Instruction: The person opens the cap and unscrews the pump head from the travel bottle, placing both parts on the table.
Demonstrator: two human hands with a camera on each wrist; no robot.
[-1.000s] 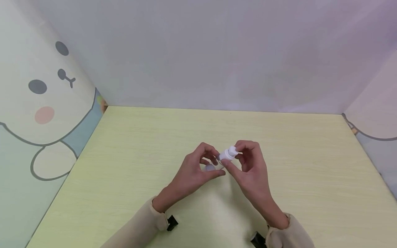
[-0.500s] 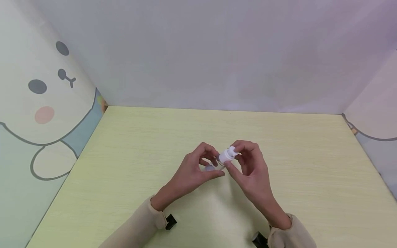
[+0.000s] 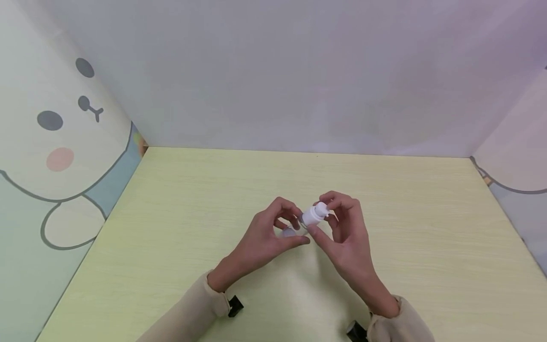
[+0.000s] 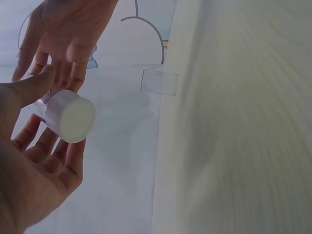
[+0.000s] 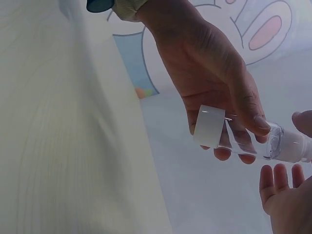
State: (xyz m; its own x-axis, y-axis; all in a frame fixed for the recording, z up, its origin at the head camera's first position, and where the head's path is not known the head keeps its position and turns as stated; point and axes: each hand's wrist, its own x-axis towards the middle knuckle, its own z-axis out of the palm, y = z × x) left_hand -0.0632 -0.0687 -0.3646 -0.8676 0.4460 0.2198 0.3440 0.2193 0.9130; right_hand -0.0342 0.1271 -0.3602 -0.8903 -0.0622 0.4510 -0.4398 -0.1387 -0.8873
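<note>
A small pump bottle (image 3: 312, 216) with a clear body, white base and white pump head is held tilted between both hands. My left hand (image 3: 270, 237) grips its clear body, the thumb on one side and the fingers curled round the other. In the left wrist view the white base (image 4: 78, 120) faces the camera. The thumb of my right hand (image 3: 349, 244) lies at the bottle's white collar, and its bent fingers are at the pump head (image 3: 322, 208). At the edge of the right wrist view the pump end (image 5: 294, 146) lies between the right thumb and fingers.
A pale wood-grain table (image 3: 213, 185) lies beneath the hands, with a plain wall (image 3: 299, 80) behind it and cartoon-printed panels at the sides. A clear open cylinder (image 4: 160, 82), like a cap, shows near the table edge in the left wrist view.
The right fingers shift slightly at the pump head, and its nozzle shows turned more to the right. My left hand stays nearly still on the bottle.
</note>
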